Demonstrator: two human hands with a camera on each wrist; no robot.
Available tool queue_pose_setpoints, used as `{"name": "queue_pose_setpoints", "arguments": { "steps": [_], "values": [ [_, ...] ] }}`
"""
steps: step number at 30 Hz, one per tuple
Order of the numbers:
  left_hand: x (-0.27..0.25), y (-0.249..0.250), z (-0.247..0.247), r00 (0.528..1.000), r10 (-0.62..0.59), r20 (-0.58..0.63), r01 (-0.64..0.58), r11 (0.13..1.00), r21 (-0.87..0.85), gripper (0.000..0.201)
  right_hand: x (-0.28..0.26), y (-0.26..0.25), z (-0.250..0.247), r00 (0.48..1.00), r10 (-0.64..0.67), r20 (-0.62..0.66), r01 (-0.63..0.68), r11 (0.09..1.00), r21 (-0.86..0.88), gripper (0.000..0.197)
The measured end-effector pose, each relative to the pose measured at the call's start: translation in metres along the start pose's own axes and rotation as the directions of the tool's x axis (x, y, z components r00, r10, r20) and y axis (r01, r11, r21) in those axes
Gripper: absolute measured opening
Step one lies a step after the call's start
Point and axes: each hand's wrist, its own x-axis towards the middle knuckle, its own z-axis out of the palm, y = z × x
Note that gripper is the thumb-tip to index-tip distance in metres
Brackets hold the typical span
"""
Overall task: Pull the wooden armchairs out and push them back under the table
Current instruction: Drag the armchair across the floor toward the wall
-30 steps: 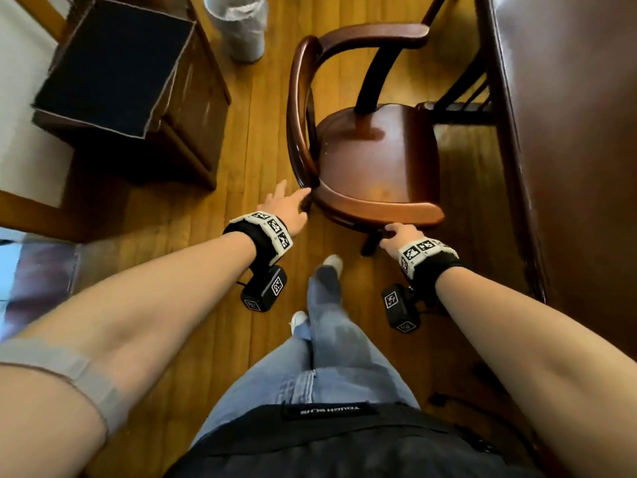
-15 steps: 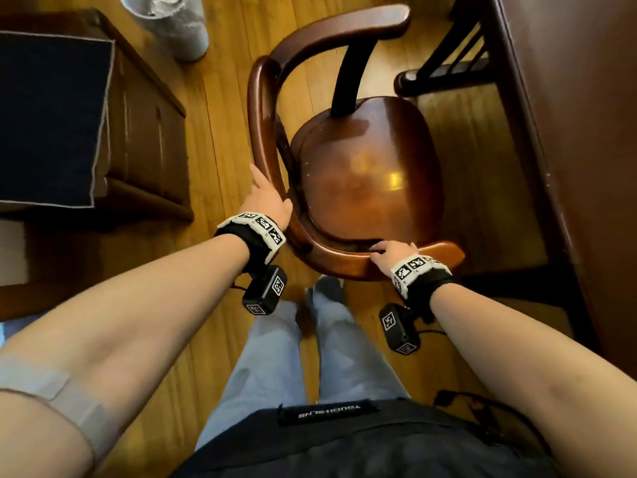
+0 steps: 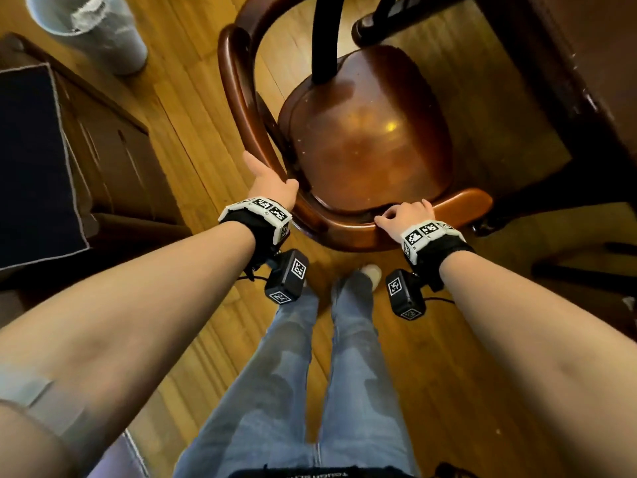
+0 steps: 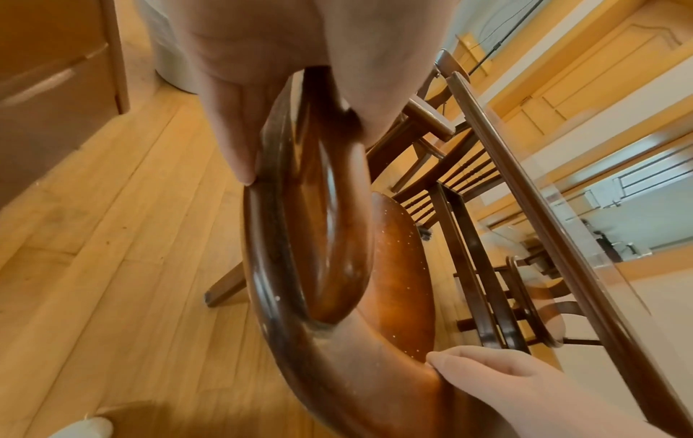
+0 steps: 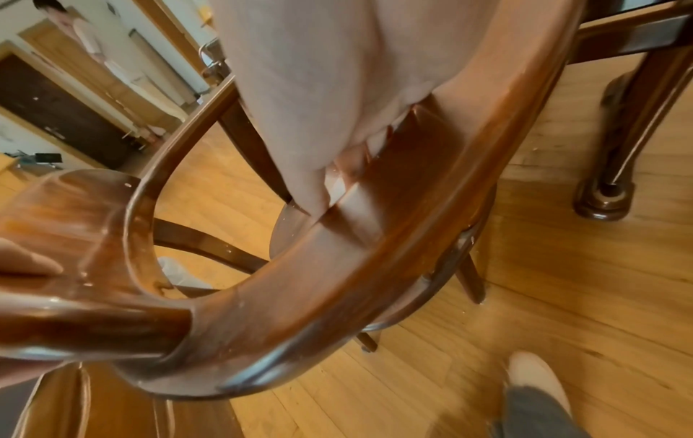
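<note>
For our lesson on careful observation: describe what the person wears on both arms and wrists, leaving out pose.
Both forearms are bare. Each wrist has a black band topped by a white strip with black square markers. A black camera box with similar markers hangs under each wrist, trailing a thin black cable. A grey sleeve edge crosses the left upper arm.

Both forearms reached forward toward twelve o'clock, bare, each wrist wrapped in a black-and-white marker band. The left hand (image 3: 272,182) sat at about eleven o'clock, thumb and fingers closed around a curved rail, index finger extended along it. The right hand (image 3: 406,215) sat at about one o'clock, knuckles up, fingers curled over the same rail
</note>
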Motion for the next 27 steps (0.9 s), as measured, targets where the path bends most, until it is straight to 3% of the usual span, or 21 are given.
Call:
{"name": "queue_pose_setpoints", "arguments": {
  "steps": [17, 22, 27],
  "values": [
    [-0.125, -0.108, 0.058, 0.986, 0.156, 0.059, -0.165, 0.965, 0.203, 0.096, -0.152, 0.053, 0.153, 0.997, 0.068, 0.046, -0.075, 0.981, 0.177, 0.044],
    [-0.169, -0.153, 0.082, 0.968, 0.221, 0.117, -0.244, 0.932, 0.267, 0.097, -0.205, 0.070, 0.213, 0.986, 0.159, 0.041, -0.164, 0.960, 0.226, 0.042],
    [-0.196, -0.202, 0.094, 0.924, 0.282, 0.258, -0.354, 0.887, 0.297, 0.099, -0.258, 0.061, 0.267, 0.951, 0.289, 0.114, -0.309, 0.913, 0.265, 0.041]
  ]
}}
